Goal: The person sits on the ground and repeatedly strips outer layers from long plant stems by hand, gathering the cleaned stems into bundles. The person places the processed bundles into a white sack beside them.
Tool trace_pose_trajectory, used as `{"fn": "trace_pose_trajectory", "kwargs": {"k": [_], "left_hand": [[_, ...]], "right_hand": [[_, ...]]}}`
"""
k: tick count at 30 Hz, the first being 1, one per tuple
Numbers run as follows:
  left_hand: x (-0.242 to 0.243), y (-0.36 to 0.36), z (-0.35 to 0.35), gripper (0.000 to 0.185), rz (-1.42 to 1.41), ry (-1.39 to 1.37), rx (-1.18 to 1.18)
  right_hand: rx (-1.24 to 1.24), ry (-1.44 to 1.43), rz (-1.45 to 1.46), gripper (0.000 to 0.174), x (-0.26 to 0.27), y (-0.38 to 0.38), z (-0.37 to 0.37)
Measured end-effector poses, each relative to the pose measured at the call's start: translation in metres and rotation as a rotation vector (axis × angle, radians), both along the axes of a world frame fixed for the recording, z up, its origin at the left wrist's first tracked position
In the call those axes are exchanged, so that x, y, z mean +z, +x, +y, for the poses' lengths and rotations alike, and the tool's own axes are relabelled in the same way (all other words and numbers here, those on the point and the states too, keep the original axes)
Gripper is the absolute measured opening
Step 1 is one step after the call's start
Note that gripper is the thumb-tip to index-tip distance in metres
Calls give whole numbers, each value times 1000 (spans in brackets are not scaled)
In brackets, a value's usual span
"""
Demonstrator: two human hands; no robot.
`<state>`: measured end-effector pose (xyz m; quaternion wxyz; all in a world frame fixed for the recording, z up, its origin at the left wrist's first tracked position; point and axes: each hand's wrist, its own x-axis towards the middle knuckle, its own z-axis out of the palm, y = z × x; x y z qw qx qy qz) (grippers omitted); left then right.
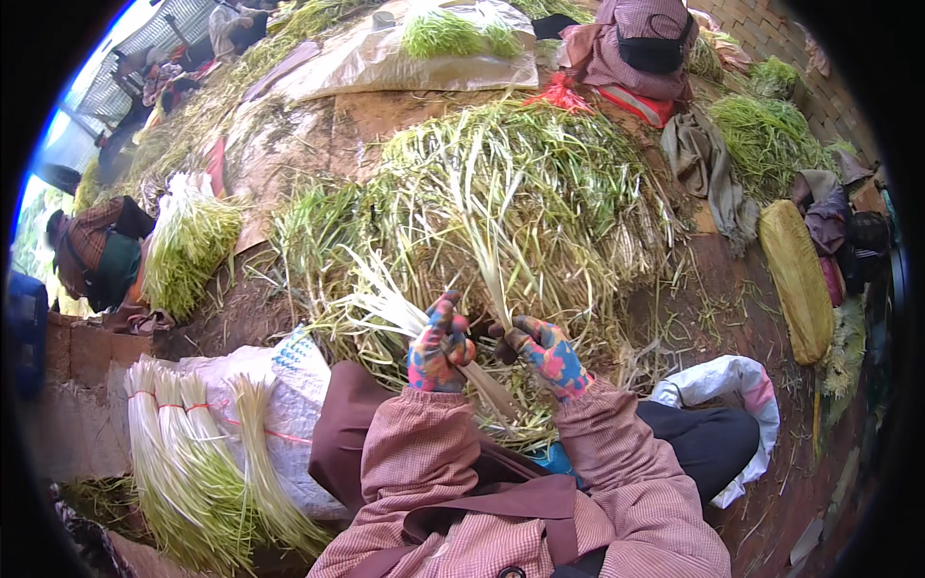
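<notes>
My left hand [439, 348], in a colourful patterned glove with bare fingertips, is closed around a bunch of pale leafy stalks [386, 300]. The white ends fan out to the upper left, and the rest comes out below the hand. Just to the right, my right hand [538, 350], gloved alike, pinches the base of a long pale green stalk [491, 264] with leaves pointing away from me. Beyond both hands spreads a large heap of loose green and yellowed stalks [578, 180]. Bundles of pale stalks tied with red string [173, 433] lie at the lower left on a white woven sack [296, 404].
A person [643, 50] sits beyond the heap, another [101, 246] at the left beside a large bundle of stalks [189, 246]. Others are farther off. At the right are a grey cloth [708, 173], a long yellowish block [795, 282] and a white sack [759, 404] by my knee.
</notes>
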<state>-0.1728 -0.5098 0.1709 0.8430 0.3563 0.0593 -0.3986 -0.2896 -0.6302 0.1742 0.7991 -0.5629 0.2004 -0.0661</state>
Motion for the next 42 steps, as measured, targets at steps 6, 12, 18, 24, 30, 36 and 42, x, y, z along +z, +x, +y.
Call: {"fn": "trace_pose_trajectory", "kwargs": {"k": [6,12,18,24,30,36,42], "left_hand": [[10,-6,-1,35,-87,213,-23],[5,-8,-3,29,-227,265,-40],[-7,-9,-5,28,-262,54,69],[-16,32,34,30,-295,-240,363],[-8,45,48,28,-208,-176,442],[-16,44,44,21,-122,-17,472],[-19,43,34,33,-28,-469,128]], "right_hand": [[-153,-513,53,26,-10,9,21],[-81,-151,95,25,-6,13,21],[-280,27,-6,15,-21,34,20],[-589,-1226,841,19,-82,-3,-69],[-463,-1183,1514,26,-114,-110,-184],[-479,-1349,680,73,-51,-92,-159],[288,-1069,169,35,-29,-19,-25]]}}
